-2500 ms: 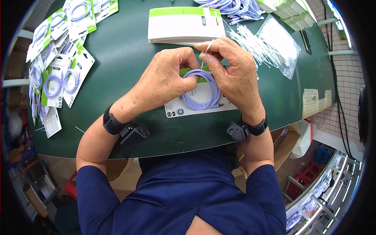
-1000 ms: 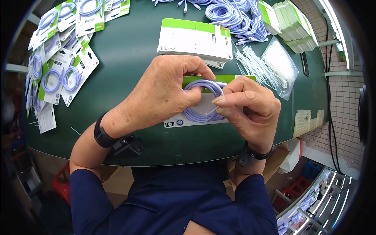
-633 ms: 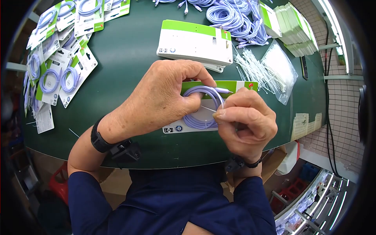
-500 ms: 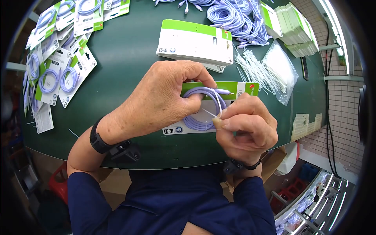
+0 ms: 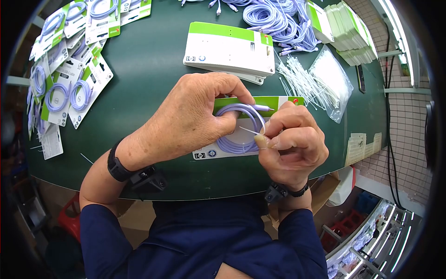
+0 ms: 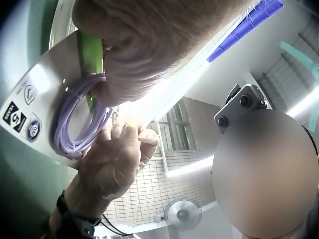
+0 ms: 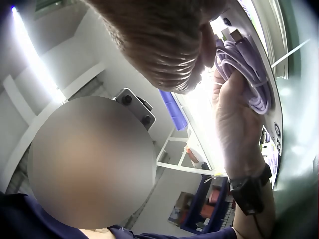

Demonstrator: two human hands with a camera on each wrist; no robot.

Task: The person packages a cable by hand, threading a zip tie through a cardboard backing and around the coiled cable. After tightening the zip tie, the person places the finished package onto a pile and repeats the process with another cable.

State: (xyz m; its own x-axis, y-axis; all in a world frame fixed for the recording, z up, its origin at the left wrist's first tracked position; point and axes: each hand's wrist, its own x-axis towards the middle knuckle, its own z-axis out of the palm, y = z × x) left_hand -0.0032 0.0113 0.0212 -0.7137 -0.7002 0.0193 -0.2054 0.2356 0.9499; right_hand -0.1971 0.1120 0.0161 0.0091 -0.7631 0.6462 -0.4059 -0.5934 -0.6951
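Observation:
A lilac USB cable (image 5: 237, 148), wound into a coil, lies on a white and green packaging card (image 5: 269, 101). My left hand (image 5: 193, 109) holds the coil at its left side, thumb through the ring and index finger bent over the card's green edge. At the coil's right side, my right hand (image 5: 297, 142) pinches a thin white cable tie (image 5: 249, 131) between thumb and fingers. The tie loops around the strands there, and its loose tail points left across the ring. In the left wrist view the coil (image 6: 62, 124) sits flat against the card.
A stack of cards (image 5: 227, 49) stands behind the hands. Beyond it lie a heap of lilac cables (image 5: 274, 21), loose white ties (image 5: 306, 83) and a plastic bag (image 5: 337, 86). Carded cables (image 5: 58, 97) pile up at the left. More card stacks (image 5: 348, 32) stand at the back right.
My right hand has come from above the card's far edge to the coil's right side, bringing the tie around the strands. My left hand keeps its hold. Over the last half second little differs.

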